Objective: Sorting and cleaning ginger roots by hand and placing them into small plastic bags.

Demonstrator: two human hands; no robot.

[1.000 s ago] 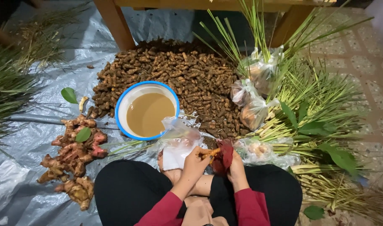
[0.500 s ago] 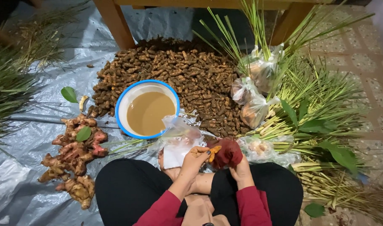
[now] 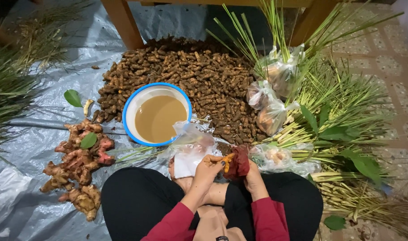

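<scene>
From the head camera, you sat cross-legged on a grey plastic sheet with both hands together just above your lap. Your left hand had its fingers curled closed around a small orange root, pinching it near one end. Your right hand was closed on a dark red cloth, which lay pressed against the same root; the cloth hid most of those fingers, so I could not tell exactly how they gripped.

Just beside your left hand, on the sheet, lay a crumpled clear plastic bag with something white in it. Beyond that stood a blue-rimmed bowl holding cloudy brown liquid. Behind the bowl and touching it spread a big heap of small brown roots, reaching back to the wooden table legs.

To your left lay a pile of knobbly ginger, pinkish in places, with a green leaf resting on it. To your right, long green stalks lay in a thick bundle, with several filled clear bags set among them and one more bag just beside your right hand. More grassy stalks lay along the far left edge of the sheet.
</scene>
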